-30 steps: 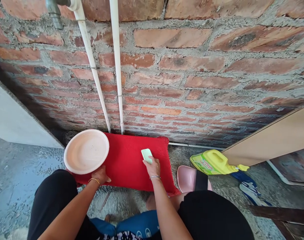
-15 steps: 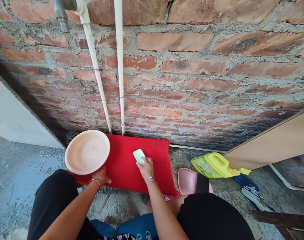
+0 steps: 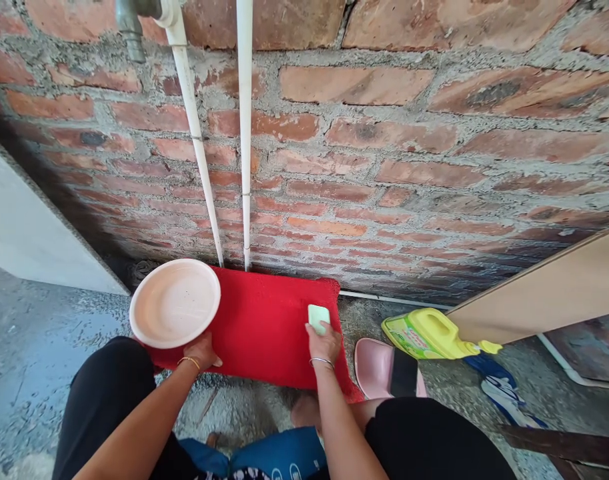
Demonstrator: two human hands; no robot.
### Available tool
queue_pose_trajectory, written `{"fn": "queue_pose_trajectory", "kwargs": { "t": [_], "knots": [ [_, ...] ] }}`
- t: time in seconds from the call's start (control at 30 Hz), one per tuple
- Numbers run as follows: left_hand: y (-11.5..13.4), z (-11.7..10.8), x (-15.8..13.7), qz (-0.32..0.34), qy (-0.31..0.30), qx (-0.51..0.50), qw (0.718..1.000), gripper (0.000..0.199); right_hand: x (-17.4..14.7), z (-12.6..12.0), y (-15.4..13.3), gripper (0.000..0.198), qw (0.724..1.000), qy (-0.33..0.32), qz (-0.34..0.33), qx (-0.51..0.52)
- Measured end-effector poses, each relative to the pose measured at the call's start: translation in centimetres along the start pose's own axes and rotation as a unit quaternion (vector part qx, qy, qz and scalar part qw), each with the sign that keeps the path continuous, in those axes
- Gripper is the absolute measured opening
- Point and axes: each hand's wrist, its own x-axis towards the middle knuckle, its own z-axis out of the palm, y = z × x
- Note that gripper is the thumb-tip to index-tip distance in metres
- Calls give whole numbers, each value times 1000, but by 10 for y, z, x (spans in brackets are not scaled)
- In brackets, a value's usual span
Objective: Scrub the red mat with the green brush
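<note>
A red mat with a rough, towel-like surface lies stretched along the foot of the wall. On its left end rests a pale pink basin with small dark specks inside. My left hand lies on the mat at the basin's lower right rim, thumb stretched out and some fingers hidden by the rim. Toward the mat's right end, my right hand is closed on a pale green rounded block against the mat. Whether this is soap or a brush, I cannot tell.
To the right lie a pink scoop-like plastic piece, a yellow detergent jug on its side and a blue-and-white sandal. White pipes and a tap run along the brick wall. Panels lean at both sides.
My right hand has slid the pale green block to the right across the mat. The left hand and basin stay in place.
</note>
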Motion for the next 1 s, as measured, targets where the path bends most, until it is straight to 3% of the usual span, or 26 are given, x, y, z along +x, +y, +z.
{"fn": "queue_pose_trajectory", "kwargs": {
  "t": [0.1,0.2,0.33,0.57,0.67,0.83,0.9,1.0],
  "knots": [
    [1,-2,-1,-2,-4,2,1000,53,-24,21,-33,34,985,-86,-142,38],
    [2,-4,-2,-3,-10,4,1000,54,-36,34,-51,32,970,-139,-199,37],
    [2,-3,-2,-5,-14,6,1000,56,-20,25,-36,33,981,-124,-142,33],
    [0,0,1,-6,-8,-4,1000,57,15,-10,12,47,998,-19,60,-26],
    [1,-1,0,-6,-8,-6,1000,57,6,-5,0,45,1000,-16,19,-1],
    [2,-2,-1,-6,-7,-7,1000,57,-23,23,-47,33,980,-105,-163,42],
    [2,-1,0,-7,-3,-2,1000,57,-27,30,-56,33,973,-135,-181,42],
    [0,2,2,-9,-2,1,1000,56,-19,27,-46,33,981,-130,-133,45]
  ]
}}
